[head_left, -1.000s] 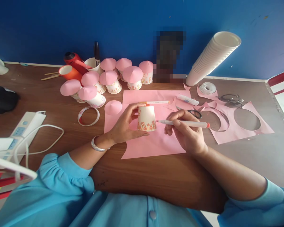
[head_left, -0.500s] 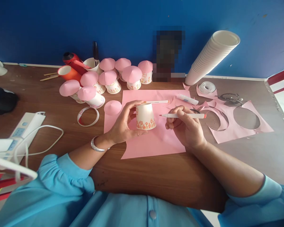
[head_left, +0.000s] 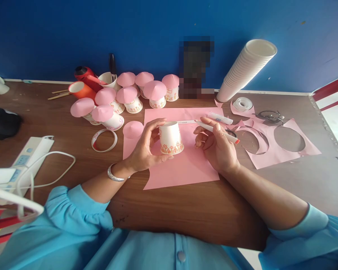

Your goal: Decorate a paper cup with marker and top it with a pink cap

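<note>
My left hand (head_left: 146, 148) grips an upside-down white paper cup (head_left: 170, 138), its thumb under the rim and its fingers at the base. Red-orange flowers are drawn around the cup's lower edge, with part of a window shape at its left. To the right of the cup, my right hand (head_left: 218, 146) holds a white felt-tip pen (head_left: 218, 131) with a red end. The pen's tip points up and left, apart from the cup. Under both hands lies a pink paper sheet (head_left: 183, 172), with another marker (head_left: 186, 122) on it behind the cup.
Several decorated cups with pink cone tops (head_left: 154, 91) stand at the back left. A tall stack of paper cups (head_left: 242, 71) leans against the blue wall. Cut pink scraps (head_left: 312, 146) and a tape roll (head_left: 242, 104) lie right; a power strip (head_left: 32, 153) lies left.
My right hand has tilted the pen, so its tip now points up and its red end is lower. The cup stays in my left hand; the whole view has shifted slightly.
</note>
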Demonstrator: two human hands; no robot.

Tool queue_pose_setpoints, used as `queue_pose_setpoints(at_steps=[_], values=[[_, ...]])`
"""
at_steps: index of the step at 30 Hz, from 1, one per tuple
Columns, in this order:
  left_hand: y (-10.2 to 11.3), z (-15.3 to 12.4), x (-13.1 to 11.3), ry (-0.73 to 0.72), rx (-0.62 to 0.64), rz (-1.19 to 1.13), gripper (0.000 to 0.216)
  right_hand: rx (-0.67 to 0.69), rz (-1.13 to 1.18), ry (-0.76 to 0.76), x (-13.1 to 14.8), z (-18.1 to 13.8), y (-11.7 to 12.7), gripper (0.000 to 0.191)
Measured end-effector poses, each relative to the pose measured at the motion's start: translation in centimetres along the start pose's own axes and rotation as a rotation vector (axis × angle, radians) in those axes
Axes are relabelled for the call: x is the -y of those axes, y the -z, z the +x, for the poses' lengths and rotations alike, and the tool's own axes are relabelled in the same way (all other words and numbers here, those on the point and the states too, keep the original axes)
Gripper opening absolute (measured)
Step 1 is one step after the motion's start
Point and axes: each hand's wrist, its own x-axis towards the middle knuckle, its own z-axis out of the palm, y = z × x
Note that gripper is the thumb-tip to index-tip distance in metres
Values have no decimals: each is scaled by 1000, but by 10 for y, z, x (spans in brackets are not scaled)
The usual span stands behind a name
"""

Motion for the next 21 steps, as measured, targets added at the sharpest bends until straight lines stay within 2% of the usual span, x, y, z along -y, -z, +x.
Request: queue_pose_setpoints(at_steps=[4, 11, 21], values=[[0, 2, -1, 15, 30, -54, 94, -35, -3, -37, 0, 0, -2, 53], [-1, 2, -6, 57, 51, -9, 94, 44, -27, -14, 1, -1, 0, 28], [-3, 3, -9, 35, 84, 47, 92, 15, 21, -72, 3, -2, -2, 28]])
